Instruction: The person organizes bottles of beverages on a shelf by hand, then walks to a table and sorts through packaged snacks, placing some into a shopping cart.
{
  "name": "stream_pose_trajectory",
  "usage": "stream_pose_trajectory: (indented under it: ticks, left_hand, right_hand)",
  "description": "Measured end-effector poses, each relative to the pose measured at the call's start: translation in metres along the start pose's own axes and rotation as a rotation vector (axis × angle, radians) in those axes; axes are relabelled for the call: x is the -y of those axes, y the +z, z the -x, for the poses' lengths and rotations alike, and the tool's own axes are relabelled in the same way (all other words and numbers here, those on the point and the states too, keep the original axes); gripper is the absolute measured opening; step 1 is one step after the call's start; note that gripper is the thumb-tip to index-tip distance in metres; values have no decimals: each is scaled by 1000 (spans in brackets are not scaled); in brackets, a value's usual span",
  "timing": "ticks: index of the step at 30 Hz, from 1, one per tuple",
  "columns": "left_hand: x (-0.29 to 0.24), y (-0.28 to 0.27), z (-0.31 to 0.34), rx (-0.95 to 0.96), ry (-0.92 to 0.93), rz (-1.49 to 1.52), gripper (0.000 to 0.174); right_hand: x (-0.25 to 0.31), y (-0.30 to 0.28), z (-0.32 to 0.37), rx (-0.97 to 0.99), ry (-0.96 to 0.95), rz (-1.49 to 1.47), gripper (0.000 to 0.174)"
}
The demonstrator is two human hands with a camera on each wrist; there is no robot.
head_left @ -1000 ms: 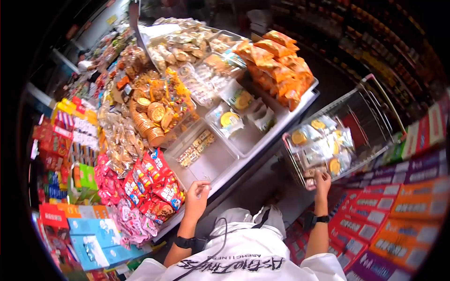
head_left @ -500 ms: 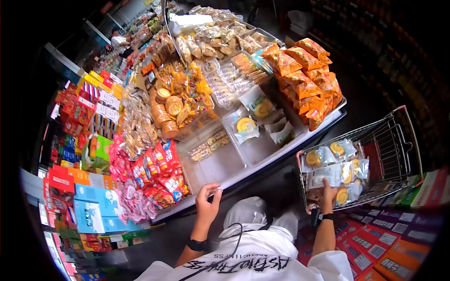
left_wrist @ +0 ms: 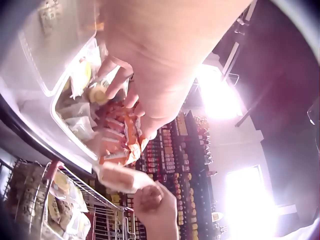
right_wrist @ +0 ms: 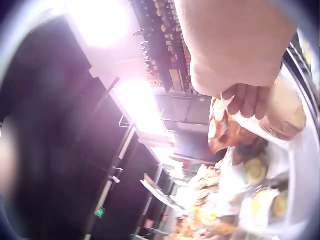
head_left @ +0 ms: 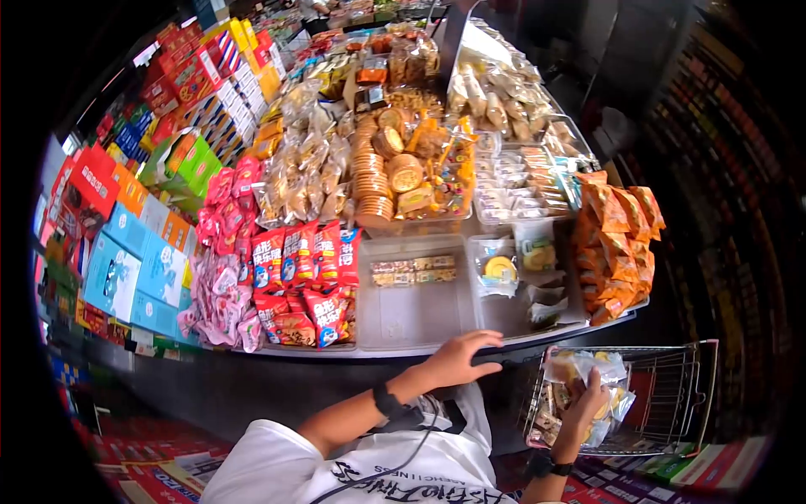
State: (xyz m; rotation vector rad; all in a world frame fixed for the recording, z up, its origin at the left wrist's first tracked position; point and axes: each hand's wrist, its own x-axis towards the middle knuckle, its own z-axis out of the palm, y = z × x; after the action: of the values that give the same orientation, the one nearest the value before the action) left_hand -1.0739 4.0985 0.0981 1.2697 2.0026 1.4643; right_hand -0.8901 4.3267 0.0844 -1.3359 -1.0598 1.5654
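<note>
My right hand [head_left: 586, 401] is over the near end of a wire shopping cart [head_left: 677, 378], its fingers gripping a clear-wrapped snack packet [right_wrist: 286, 111]. Beneath lie more clear packets with round yellow cakes [head_left: 620, 403] and a heap of small wrapped bars [head_left: 550, 410]. The left hand [head_left: 457, 357] reaches across in front of the display, fingers extended and thumb apart, holding nothing. It is nearest the front rim of a tray [head_left: 420, 323] with a few wrapped bars [head_left: 413, 270]. The tray to its right has a few cake packets [head_left: 499, 270].
Orange snack bags [head_left: 617, 244] are piled at the display's right corner. Red snack bags [head_left: 306, 286] and pink packets [head_left: 222, 311] fill the left side. Stacked round biscuits [head_left: 375, 181] stand farther back. Blue boxes [head_left: 126, 252] are at far left, with dark shelves [head_left: 730, 210] at right.
The view has turned, so the display now lies straight ahead. My right hand has risen from low in the cart with a packet. The left hand has swung rightward along the display's front edge.
</note>
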Motion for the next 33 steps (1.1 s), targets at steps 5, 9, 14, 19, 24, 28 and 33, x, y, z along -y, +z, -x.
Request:
stream_pose_trajectory:
  ticks: [5, 9, 14, 19, 24, 28, 33]
  left_hand:
    - [19, 25, -39, -41, 51, -91, 65]
    - [80, 47, -56, -65, -93, -39, 52]
    - [93, 40, -72, -49, -187, 62, 35]
    - [107, 54, -105, -49, -308, -36, 34]
    - [137, 81, -127, -74, -240, -149, 20]
    - [156, 91, -132, -174, -343, -268, 7]
    - [150, 76, -153, -283, -521, -307, 11]
  right_hand:
    - [-7, 82, 27, 388, 15, -29, 23]
    - [-40, 121, 26, 592, -28, 295, 29]
    - [-56, 137, 5, 751, -225, 706, 45]
    - [-59, 145, -39, 814, -282, 650, 45]
    - [-101, 153, -92, 940, -169, 821, 41]
    - [-124, 177, -107, 1016, -105, 769, 39]
    - [-128, 214, -100, 933, -259, 800, 38]
